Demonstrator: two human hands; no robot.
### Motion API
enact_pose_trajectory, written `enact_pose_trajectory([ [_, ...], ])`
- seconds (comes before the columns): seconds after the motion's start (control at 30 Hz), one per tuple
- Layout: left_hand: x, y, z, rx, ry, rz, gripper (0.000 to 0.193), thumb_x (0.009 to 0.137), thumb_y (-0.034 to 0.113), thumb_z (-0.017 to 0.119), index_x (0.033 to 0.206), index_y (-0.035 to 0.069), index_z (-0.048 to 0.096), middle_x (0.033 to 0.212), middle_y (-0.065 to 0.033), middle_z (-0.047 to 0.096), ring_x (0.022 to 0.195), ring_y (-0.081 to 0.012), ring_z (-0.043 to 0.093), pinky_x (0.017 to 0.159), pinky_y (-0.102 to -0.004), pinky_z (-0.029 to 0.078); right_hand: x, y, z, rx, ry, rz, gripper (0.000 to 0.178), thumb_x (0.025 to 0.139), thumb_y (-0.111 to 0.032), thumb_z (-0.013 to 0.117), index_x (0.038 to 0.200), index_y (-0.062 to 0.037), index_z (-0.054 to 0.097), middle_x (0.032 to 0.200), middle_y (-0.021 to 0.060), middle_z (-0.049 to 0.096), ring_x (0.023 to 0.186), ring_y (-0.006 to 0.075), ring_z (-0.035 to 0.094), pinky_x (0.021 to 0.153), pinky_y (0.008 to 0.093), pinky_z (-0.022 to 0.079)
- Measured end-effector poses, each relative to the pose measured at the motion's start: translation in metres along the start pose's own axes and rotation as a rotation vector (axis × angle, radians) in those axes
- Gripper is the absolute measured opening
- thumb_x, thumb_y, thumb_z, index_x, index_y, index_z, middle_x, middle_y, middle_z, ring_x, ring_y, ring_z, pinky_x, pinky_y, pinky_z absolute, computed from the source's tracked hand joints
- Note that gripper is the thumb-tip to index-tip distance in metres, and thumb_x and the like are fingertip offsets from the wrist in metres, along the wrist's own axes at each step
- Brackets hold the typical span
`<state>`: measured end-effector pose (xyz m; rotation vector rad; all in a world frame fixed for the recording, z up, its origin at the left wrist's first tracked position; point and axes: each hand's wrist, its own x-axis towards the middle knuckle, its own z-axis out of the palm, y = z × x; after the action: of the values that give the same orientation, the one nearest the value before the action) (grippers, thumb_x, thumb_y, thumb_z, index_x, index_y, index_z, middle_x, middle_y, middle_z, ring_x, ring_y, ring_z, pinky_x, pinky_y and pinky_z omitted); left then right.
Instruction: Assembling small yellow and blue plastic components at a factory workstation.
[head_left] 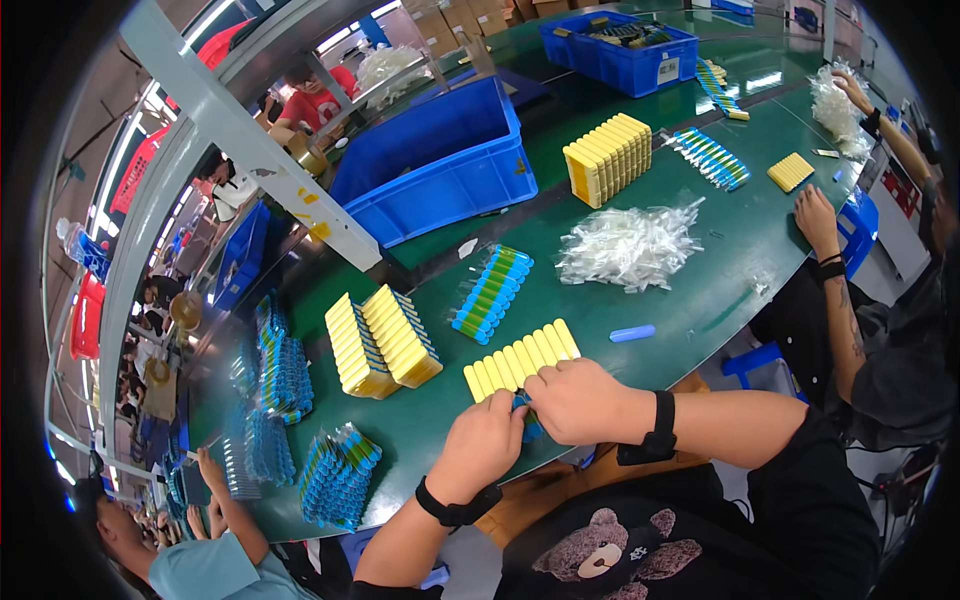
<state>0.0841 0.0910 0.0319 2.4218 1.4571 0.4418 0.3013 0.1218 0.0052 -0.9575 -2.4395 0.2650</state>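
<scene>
My left hand (pixel 487 440) and my right hand (pixel 578 400) meet at the near edge of the green table (pixel 440 420), both closed around a small blue and green item (pixel 527 418) that shows between the fingers. Just beyond my knuckles lies a row of flat yellow pieces (pixel 518 360). A row of blue and green tubes in clear wrap (pixel 492 292) lies further out. One loose blue capsule-shaped piece (pixel 632 333) rests to the right of my right hand.
Two stacks of yellow pieces (pixel 380 342) stand to the left, another yellow stack (pixel 608 158) further away. A heap of clear plastic bags (pixel 630 246) lies mid-table. Blue bins (pixel 440 165) sit behind. Other people's hands work at the right (pixel 818 220) and lower left (pixel 212 470).
</scene>
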Motion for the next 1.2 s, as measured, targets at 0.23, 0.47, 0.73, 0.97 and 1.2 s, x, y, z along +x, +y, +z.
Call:
enact_pose_trajectory([
  [0.23, -0.013, 0.009, 0.003, 0.032, 0.098, 0.026, 0.02, 0.102, 0.016, 0.072, 0.109, 0.001, 0.061, 0.092, -0.0211, 0.071, 0.084, -0.0427, 0.071, 0.075, -0.0526, 0.058, -0.006, -0.01, -0.001, -0.057, -0.017, 0.009, 0.022, 0.086, -0.022, 0.074, 0.097, -0.0046, 0.065, 0.089, 0.0155, 0.072, 0.082, 0.0347, 0.074, 0.073, 0.0461, 0.057],
  [0.47, -0.027, 0.019, 0.012, 0.034, 0.09, 0.017, 0.021, 0.1, 0.014, 0.072, 0.113, 0.0, 0.063, 0.096, -0.021, 0.07, 0.088, -0.0438, 0.069, 0.076, -0.0539, 0.055, -0.025, -0.019, 0.001, -0.039, -0.001, 0.01, 0.023, 0.084, -0.023, 0.075, 0.096, -0.0062, 0.063, 0.087, 0.0132, 0.068, 0.08, 0.0331, 0.07, 0.072, 0.0457, 0.054],
  [0.73, -0.06, 0.039, 0.021, 0.104, 0.133, 0.047, 0.035, 0.09, 0.013, 0.08, 0.119, 0.001, 0.064, 0.108, -0.0193, 0.064, 0.094, -0.0406, 0.06, 0.084, -0.0511, 0.048, -0.05, -0.045, -0.014, -0.084, -0.008, -0.008, 0.029, 0.083, -0.027, 0.079, 0.101, -0.0083, 0.065, 0.096, 0.0081, 0.06, 0.092, 0.0274, 0.06, 0.08, 0.0412, 0.045],
  [0.97, -0.08, 0.035, 0.031, 0.11, 0.136, 0.033, 0.072, 0.081, 0.027, 0.091, 0.144, 0.003, 0.063, 0.125, -0.0164, 0.061, 0.11, -0.0384, 0.058, 0.091, -0.0491, 0.048, -0.069, -0.037, -0.016, -0.11, -0.049, -0.056, 0.061, 0.085, -0.027, 0.079, 0.14, -0.0032, 0.067, 0.107, 0.0071, 0.061, 0.097, 0.0266, 0.058, 0.082, 0.0398, 0.043],
  [1.2, -0.106, -0.001, 0.002, 0.119, 0.075, 0.048, 0.07, 0.083, 0.024, 0.089, 0.149, 0.015, 0.066, 0.146, -0.0142, 0.056, 0.136, -0.0388, 0.053, 0.109, -0.0511, 0.047, -0.078, -0.014, -0.046, -0.054, -0.008, -0.047, 0.065, 0.081, -0.016, 0.083, 0.143, -0.0077, 0.067, 0.14, 0.014, 0.063, 0.129, 0.0336, 0.062, 0.099, 0.045, 0.05],
])
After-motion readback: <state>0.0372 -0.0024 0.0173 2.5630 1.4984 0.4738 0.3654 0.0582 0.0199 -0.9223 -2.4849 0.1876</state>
